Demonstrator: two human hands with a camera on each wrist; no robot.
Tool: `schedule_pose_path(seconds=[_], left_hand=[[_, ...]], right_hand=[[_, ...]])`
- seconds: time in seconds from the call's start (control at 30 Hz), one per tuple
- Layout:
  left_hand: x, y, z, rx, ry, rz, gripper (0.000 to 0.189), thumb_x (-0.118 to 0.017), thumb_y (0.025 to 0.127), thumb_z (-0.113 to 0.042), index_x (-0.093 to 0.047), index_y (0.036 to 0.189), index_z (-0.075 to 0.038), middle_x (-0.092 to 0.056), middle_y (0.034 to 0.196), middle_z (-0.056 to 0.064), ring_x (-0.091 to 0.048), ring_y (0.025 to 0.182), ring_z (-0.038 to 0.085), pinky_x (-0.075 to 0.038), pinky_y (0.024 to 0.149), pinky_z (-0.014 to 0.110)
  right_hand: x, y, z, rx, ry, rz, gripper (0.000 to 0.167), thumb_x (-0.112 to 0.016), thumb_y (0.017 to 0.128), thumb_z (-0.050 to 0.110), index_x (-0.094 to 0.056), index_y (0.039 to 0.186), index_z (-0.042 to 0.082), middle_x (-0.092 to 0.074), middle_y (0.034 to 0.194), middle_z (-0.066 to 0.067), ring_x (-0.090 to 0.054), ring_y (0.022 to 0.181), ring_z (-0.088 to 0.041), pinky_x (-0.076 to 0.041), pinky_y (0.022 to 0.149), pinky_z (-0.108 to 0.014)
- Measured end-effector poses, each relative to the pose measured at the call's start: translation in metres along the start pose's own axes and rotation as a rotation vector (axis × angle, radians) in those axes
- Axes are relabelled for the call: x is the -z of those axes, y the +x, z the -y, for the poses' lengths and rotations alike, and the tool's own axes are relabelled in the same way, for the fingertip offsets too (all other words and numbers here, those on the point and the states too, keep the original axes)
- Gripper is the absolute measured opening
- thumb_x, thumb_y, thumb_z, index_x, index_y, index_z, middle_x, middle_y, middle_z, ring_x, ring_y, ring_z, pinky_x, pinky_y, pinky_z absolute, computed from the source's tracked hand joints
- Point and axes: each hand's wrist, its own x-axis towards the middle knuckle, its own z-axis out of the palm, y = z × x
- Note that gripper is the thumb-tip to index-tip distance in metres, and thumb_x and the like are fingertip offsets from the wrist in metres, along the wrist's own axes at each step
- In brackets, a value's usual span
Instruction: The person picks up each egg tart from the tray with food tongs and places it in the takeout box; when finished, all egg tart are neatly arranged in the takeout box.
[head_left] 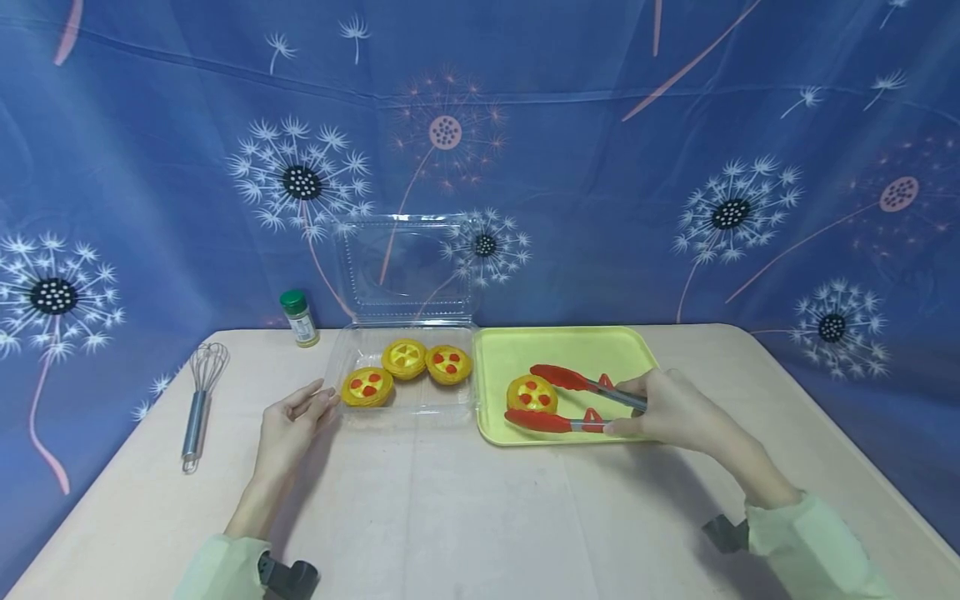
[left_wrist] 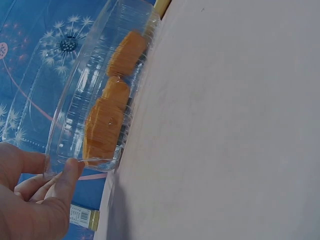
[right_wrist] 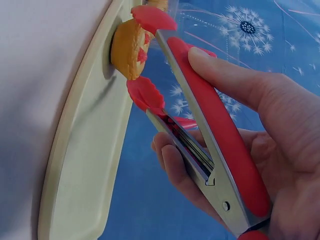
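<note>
My right hand holds red-tipped metal tongs, thumb on one arm and fingers round the other. The spread tips stand on either side of an egg tart with red pieces on top. That tart sits on the left part of a yellow tray. With thumb and fingertips my left hand pinches the left rim of a clear plastic container, whose lid stands raised behind. Inside lie three more tarts: a left one, a middle one and a right one.
A whisk lies at the left side of the table. Behind the container's left side stands a green-capped shaker bottle. A blue dandelion-print cloth hangs along the back and sides.
</note>
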Motion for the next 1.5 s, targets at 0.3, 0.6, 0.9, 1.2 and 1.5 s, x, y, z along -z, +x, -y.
schedule_pose_path(seconds=[0.3, 0.6, 0.9, 1.2, 1.5], left_hand=[[0.001, 0.000, 0.000, -0.022, 0.003, 0.007, 0.048, -0.045, 0.104, -0.012, -0.033, 0.148, 0.005, -0.043, 0.144, 0.028, -0.061, 0.090, -0.012, -0.052, 0.094, 0.014], [0.001, 0.001, 0.001, -0.001, 0.001, 0.001, 0.049, -0.047, 0.104, -0.013, -0.033, 0.148, 0.004, -0.042, 0.145, 0.028, -0.061, 0.089, -0.012, -0.053, 0.093, 0.013], [0.000, 0.002, 0.001, -0.009, 0.002, 0.000, 0.049, -0.046, 0.104, -0.012, -0.034, 0.148, 0.004, -0.043, 0.144, 0.028, -0.061, 0.090, -0.011, -0.053, 0.093, 0.014], [0.000, 0.001, 0.000, -0.019, -0.011, -0.001, 0.048, -0.045, 0.104, -0.011, -0.034, 0.147, 0.006, -0.043, 0.144, 0.029, -0.061, 0.089, -0.011, -0.053, 0.093, 0.014], [0.000, 0.000, 0.000, -0.024, -0.012, -0.011, 0.047, -0.046, 0.104, -0.011, -0.035, 0.146, 0.007, -0.044, 0.143, 0.030, -0.061, 0.088, -0.011, -0.053, 0.095, 0.016]], right_hand=[[-0.006, 0.001, 0.003, 0.014, -0.008, -0.020, 0.052, -0.083, 0.075, 0.026, -0.068, 0.115, -0.006, -0.041, 0.050, 0.008, -0.034, 0.045, -0.008, -0.023, 0.038, -0.018], [-0.007, -0.002, 0.000, 0.006, 0.000, -0.036, 0.048, -0.082, 0.077, 0.028, -0.071, 0.114, -0.001, -0.041, 0.052, 0.008, -0.031, 0.045, -0.008, -0.023, 0.039, -0.019], [0.005, -0.003, -0.002, 0.015, -0.011, -0.079, 0.056, -0.081, 0.078, 0.032, -0.068, 0.119, -0.003, -0.067, 0.073, 0.001, -0.030, 0.048, -0.008, -0.028, 0.040, -0.022], [0.019, -0.002, 0.011, 0.013, 0.020, -0.110, 0.062, -0.081, 0.078, 0.041, -0.067, 0.122, -0.001, -0.053, 0.062, 0.008, -0.024, 0.052, -0.009, -0.021, 0.041, -0.026], [0.018, 0.011, 0.038, 0.065, 0.072, -0.066, 0.054, -0.082, 0.078, 0.035, -0.069, 0.121, 0.005, -0.055, 0.066, 0.005, -0.019, 0.049, -0.010, -0.018, 0.039, -0.026]])
